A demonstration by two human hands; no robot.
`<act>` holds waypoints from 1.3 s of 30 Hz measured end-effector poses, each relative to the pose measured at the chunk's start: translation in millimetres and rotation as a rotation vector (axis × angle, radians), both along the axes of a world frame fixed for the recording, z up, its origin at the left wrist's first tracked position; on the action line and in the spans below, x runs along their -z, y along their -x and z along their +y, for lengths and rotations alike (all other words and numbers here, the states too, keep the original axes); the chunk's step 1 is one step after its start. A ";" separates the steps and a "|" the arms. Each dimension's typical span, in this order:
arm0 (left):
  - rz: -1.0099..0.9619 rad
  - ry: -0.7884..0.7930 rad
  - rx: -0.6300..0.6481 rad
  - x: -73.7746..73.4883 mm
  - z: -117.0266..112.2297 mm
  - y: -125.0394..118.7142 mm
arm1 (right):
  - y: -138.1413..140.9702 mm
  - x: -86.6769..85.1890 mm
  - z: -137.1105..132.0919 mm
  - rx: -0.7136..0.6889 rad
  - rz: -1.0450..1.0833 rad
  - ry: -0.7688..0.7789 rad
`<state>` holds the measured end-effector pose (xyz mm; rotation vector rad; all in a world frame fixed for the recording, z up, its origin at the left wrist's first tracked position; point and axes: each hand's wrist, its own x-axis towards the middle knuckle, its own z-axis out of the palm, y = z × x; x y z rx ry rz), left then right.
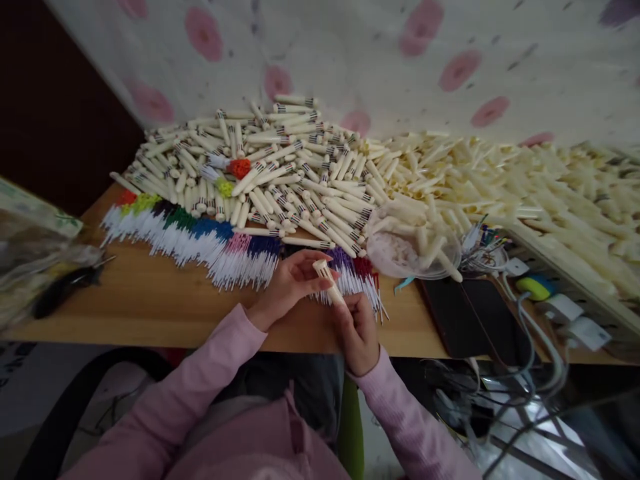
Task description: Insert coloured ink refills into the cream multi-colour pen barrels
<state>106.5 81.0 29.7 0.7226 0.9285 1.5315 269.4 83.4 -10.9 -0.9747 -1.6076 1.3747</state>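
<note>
Both hands meet over the front edge of the wooden table (150,300), on one cream pen barrel (327,280). My left hand (293,283) pinches its upper end between thumb and fingertips. My right hand (357,333) is curled round its lower end. Just behind the hands lies a row of thin white refills with coloured tips (200,243), running from red at the left to purple and red beside the hands. Pink sleeves cover both arms.
A large heap of cream pen barrels with striped bands (280,167) fills the back of the table, and a heap of plain cream parts (500,180) spreads to the right. A clear bowl (413,250), two dark phones (470,317), cables (540,333) and plastic bags (35,247) surround the work spot.
</note>
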 end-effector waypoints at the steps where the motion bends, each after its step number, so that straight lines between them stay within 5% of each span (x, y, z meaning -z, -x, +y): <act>1: -0.003 -0.006 0.016 0.3 -0.3 0.3 | -0.2 0.1 -0.7 -0.025 -0.015 0.011; 5: 0.001 -0.031 0.041 -0.3 -2.9 0.2 | 0.6 -2.7 -0.6 -0.076 -0.013 0.040; 11: 0.006 -0.024 -0.008 -3.8 -6.0 -1.1 | 1.7 -4.4 -1.0 0.042 0.033 -0.003; 15: 0.000 -0.012 0.024 -5.5 -6.9 -0.9 | 0.5 -3.4 -3.3 -0.073 -0.036 0.107; 21: -0.028 -0.017 0.055 -5.4 -7.4 -0.9 | 1.6 -2.6 -1.5 -0.013 0.053 0.042; 27: -0.022 -0.010 0.110 -3.8 -6.6 -1.6 | -0.5 -0.3 0.0 -0.097 0.016 0.105; 33: -0.019 -0.015 0.107 -3.5 -6.5 -1.8 | 2.0 -2.5 -1.2 0.022 0.078 0.081; 39: -0.002 -0.011 0.171 -7.0 -8.5 0.9 | 2.6 -3.5 -2.4 -0.149 0.148 0.279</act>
